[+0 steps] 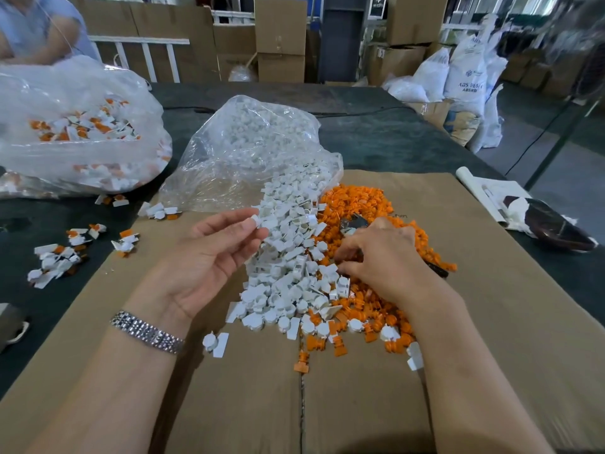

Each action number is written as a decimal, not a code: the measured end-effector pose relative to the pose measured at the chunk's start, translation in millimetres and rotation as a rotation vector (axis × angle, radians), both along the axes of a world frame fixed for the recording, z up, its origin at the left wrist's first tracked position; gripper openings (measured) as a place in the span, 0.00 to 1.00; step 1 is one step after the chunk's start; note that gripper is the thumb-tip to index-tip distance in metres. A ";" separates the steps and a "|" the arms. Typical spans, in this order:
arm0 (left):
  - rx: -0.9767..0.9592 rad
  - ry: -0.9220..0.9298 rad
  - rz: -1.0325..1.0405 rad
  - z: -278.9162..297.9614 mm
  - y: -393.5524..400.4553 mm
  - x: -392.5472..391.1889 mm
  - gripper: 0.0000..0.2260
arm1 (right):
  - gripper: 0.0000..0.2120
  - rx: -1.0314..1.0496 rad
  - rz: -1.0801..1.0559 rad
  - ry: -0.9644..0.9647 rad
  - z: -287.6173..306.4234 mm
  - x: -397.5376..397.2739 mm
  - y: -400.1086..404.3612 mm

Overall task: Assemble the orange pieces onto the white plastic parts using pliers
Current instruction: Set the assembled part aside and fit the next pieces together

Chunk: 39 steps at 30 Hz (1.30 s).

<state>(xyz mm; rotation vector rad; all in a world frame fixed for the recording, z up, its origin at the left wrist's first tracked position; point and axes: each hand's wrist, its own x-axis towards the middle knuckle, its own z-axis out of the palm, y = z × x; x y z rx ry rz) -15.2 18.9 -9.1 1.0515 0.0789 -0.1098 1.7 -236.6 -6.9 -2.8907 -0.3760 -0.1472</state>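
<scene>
A heap of white plastic parts (288, 253) spills from a clear bag (248, 152) onto flat brown cardboard (491, 322). Beside it on the right lies a heap of orange pieces (360, 201). My left hand (216, 253) is raised palm up at the white heap's left edge and pinches one white part (254, 220) between thumb and fingertips. My right hand (383, 257) rests over the orange heap and grips the pliers (355, 222); their metal jaws stick out above the knuckles and a dark handle end shows at the right. Its fingertips touch the pieces where the two heaps meet.
A second clear bag (75, 132) of assembled white-and-orange parts sits at the far left, with several assembled parts (62, 253) loose on the dark table (376, 142). A dark object on white paper (553, 227) lies at the right. A person's sleeve (36, 24) is at top left.
</scene>
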 end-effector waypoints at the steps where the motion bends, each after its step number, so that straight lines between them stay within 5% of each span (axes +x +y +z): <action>1: -0.022 0.011 -0.008 0.5 -1.1 -0.4 0.09 | 0.05 -0.028 -0.005 -0.013 -1.0 0.2 1.3; 5: -0.040 0.007 -0.056 3.8 -5.0 -3.9 0.10 | 0.05 0.007 -0.024 -0.096 -0.9 2.6 1.5; 10: -0.022 -0.030 -0.142 3.4 -11.6 -6.6 0.11 | 0.01 0.822 0.036 -0.093 12.8 -8.1 8.4; 13: -0.025 -0.063 -0.185 2.8 -14.3 -7.8 0.12 | 0.02 1.025 0.183 0.043 20.9 -15.6 22.7; 30: 0.100 -0.242 -0.114 -1.2 -19.9 -10.8 0.14 | 0.02 0.966 0.321 -0.061 15.0 -20.1 46.6; 37: 0.009 -0.173 -0.144 -1.9 -19.4 -10.5 0.09 | 0.02 0.969 0.364 -0.074 15.3 -22.0 40.7; 39: 0.122 -0.229 -0.098 -2.9 -21.5 -11.7 0.12 | 0.02 0.911 0.346 -0.118 12.5 -22.0 42.7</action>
